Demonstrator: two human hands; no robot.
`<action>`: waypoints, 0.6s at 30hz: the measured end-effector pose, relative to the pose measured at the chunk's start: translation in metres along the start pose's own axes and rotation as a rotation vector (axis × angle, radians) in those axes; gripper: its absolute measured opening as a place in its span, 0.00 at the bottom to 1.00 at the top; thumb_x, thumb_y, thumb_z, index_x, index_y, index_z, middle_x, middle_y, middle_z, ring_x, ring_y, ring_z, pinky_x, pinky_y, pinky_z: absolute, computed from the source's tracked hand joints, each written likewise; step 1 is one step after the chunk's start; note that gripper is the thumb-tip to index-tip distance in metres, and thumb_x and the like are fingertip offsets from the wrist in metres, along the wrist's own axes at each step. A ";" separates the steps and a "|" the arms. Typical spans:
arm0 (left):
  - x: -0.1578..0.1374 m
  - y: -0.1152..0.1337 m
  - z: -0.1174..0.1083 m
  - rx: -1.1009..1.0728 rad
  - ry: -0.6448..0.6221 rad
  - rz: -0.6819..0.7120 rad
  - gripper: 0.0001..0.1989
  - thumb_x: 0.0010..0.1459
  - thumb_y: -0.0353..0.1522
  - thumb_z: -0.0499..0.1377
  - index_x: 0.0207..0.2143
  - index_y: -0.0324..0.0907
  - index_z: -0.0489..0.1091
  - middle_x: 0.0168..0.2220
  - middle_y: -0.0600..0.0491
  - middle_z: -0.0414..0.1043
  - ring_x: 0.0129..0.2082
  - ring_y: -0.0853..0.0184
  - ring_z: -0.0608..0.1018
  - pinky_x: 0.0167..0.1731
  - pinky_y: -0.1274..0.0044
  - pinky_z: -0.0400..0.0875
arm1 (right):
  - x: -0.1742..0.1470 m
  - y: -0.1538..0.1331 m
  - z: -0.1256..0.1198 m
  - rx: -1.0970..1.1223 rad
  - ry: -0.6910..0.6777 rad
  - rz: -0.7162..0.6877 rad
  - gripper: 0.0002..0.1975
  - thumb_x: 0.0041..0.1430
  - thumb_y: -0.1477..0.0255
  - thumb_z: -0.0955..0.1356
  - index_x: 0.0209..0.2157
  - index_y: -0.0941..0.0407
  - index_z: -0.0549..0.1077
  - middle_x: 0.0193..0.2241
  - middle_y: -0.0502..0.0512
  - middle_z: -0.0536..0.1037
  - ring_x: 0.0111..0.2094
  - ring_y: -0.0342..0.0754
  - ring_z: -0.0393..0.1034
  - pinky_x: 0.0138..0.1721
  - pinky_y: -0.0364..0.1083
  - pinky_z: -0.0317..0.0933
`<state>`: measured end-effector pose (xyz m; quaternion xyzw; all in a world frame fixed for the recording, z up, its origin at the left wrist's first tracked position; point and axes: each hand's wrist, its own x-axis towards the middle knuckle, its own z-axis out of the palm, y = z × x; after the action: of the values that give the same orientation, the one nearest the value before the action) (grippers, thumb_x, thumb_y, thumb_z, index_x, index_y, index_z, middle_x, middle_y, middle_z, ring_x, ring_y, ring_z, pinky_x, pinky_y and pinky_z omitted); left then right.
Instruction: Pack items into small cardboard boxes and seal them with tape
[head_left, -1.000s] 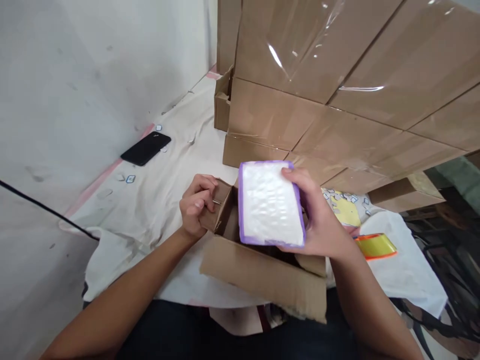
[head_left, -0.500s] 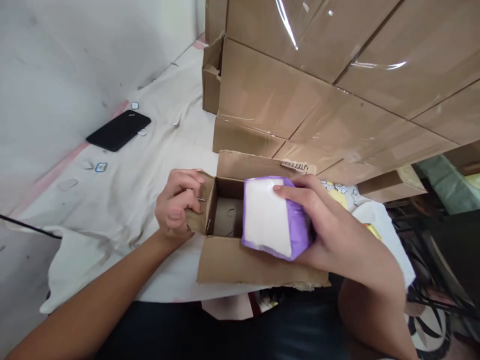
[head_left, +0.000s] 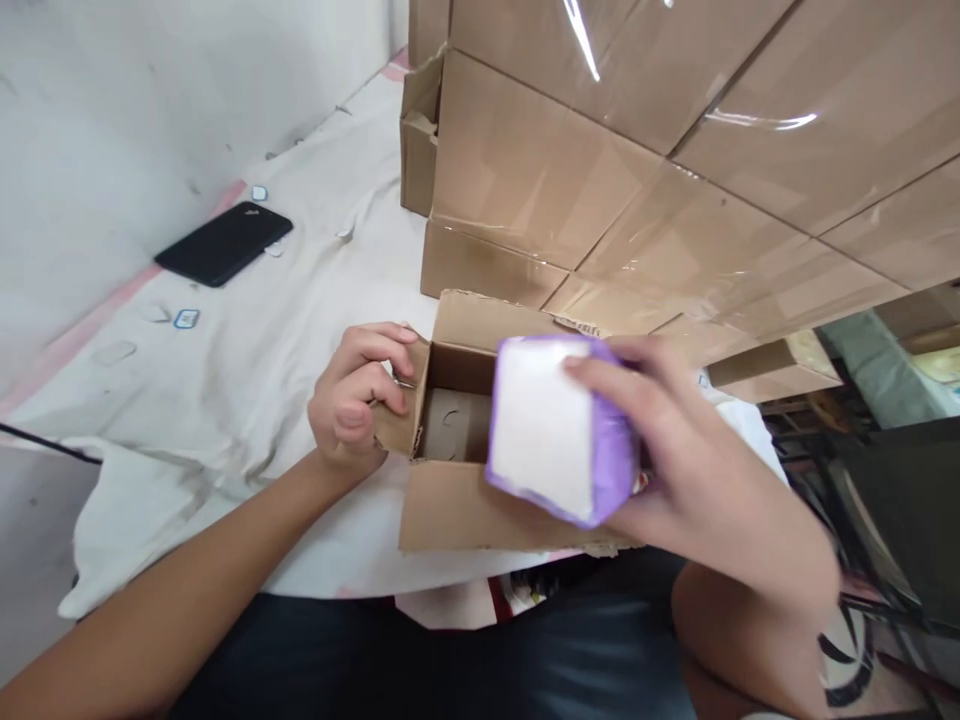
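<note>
An open cardboard box point(head_left: 457, 500) lies before me with its flaps folded outward; the part of its inside that shows is bare. My left hand point(head_left: 360, 390) pinches the box's left end flap between thumb and fingers. Over the box's right half, my right hand point(head_left: 667, 430) is closed around a purple packet with a white face point(head_left: 544, 425). The white face is turned up toward me, slightly blurred. The packet hides the right part of the box, and the fingers beneath it are partly out of sight.
Stacked cardboard cartons point(head_left: 525, 160) sealed with clear tape rise just behind the box. A black phone point(head_left: 225, 243) lies at left on the white cloth point(head_left: 322, 300), near small blue-edged labels point(head_left: 186, 318). A white wall point(head_left: 112, 120) bounds the left side.
My right hand has raised the purple packet a little toward me and moved slightly right. My left hand keeps hold of the flap. The whole view has shifted slightly.
</note>
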<state>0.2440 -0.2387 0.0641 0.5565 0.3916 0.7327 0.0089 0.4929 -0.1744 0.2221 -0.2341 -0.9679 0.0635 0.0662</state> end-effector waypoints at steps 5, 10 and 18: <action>-0.002 0.001 -0.003 0.027 -0.043 0.014 0.31 0.68 0.51 0.42 0.19 0.47 0.66 0.30 0.47 0.69 0.43 0.56 0.76 0.48 0.56 0.74 | 0.012 0.001 0.024 0.019 -0.222 0.053 0.38 0.61 0.66 0.70 0.69 0.40 0.54 0.57 0.61 0.65 0.57 0.63 0.67 0.53 0.62 0.68; -0.002 -0.001 -0.004 0.017 -0.046 -0.032 0.31 0.68 0.53 0.43 0.19 0.46 0.67 0.31 0.47 0.70 0.43 0.56 0.76 0.49 0.57 0.73 | 0.015 0.014 0.030 0.022 -0.229 0.080 0.39 0.59 0.60 0.72 0.68 0.40 0.56 0.59 0.61 0.65 0.58 0.64 0.65 0.54 0.61 0.67; -0.002 0.001 0.000 0.035 -0.007 -0.076 0.33 0.68 0.53 0.42 0.17 0.46 0.65 0.29 0.48 0.69 0.44 0.58 0.76 0.49 0.58 0.73 | 0.022 0.014 0.039 0.005 -0.282 0.020 0.40 0.59 0.58 0.72 0.69 0.42 0.55 0.58 0.62 0.65 0.56 0.65 0.66 0.52 0.62 0.67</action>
<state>0.2451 -0.2403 0.0629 0.5438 0.4252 0.7230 0.0286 0.4738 -0.1560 0.1836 -0.2323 -0.9651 0.0987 -0.0704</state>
